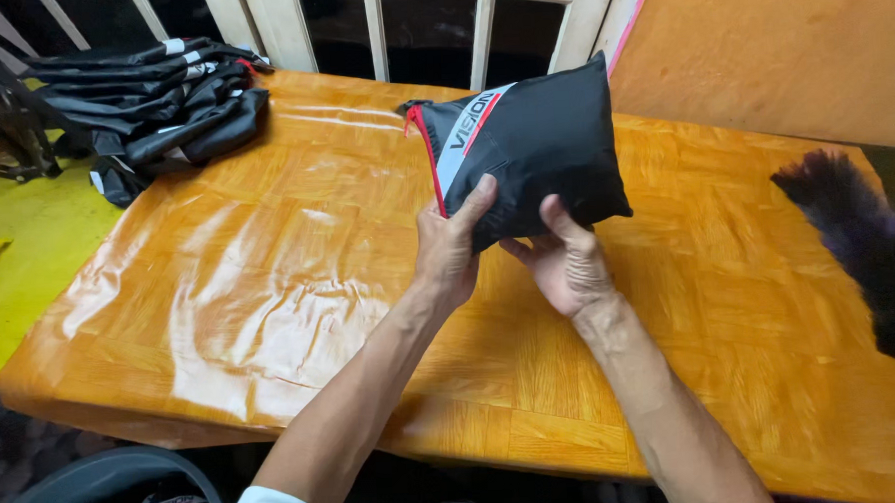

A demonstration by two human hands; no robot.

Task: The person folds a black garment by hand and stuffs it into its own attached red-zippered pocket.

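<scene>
Left hand [450, 243], right hand [565, 262] both clamped on stuffed black pouch [523, 150] | lifted off orange table [270, 287], thumbs on top for steadying | similar pouches stacked [149, 93] far left

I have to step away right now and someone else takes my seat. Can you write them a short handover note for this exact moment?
Left hand: grips the lower left edge of the black pouch, thumb on its front.
Right hand: holds the pouch's lower edge from beneath, thumb up.
Pouch: stuffed full, held above the orange table, red zip at its left side.
Done: pouch looks packed.
Left: a pile of black garments lies at the table's far left corner, not packed into pouches.
</scene>
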